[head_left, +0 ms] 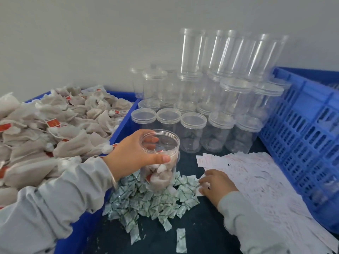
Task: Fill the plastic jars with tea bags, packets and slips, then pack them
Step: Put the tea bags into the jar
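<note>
My left hand (135,154) grips a clear plastic jar (161,162) near its open rim, thumb in front and fingers behind. The jar stands upright on a heap of small green-and-white packets (146,204) and holds a few tea bags at its bottom. My right hand (216,186) rests at the left edge of a spread of white paper slips (256,180), its fingers curled over a slip and a packet. A pile of beige tea bags with red tags (55,129) fills a blue tray (126,123) on the left.
Several empty clear jars (194,132) stand in rows behind the held jar, with more stacked tall against the grey wall. A blue slatted crate (302,136) borders the right side. The table top (201,231) is dark.
</note>
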